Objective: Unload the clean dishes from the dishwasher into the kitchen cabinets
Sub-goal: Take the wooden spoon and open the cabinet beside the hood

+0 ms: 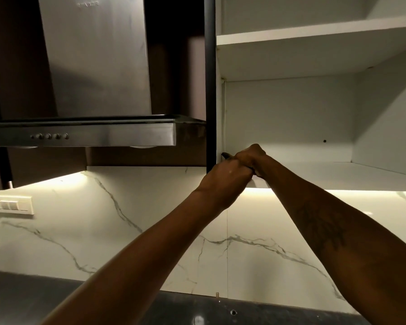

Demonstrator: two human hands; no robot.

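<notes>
— Grip first: what is held by the left hand (224,178) and the right hand (251,157)?
— Both are curled and pressed together at the front left corner of the lower shelf (338,172) of the open cabinet (291,118). A dark item (226,156) is clasped by both (only a thin tip is seen beyond the knuckles), so its kind cannot be told.
— Can any writing be read?
— An embossed mark (88,4) is seen on the hood chimney (96,55), but it is too faint to be read.
</notes>
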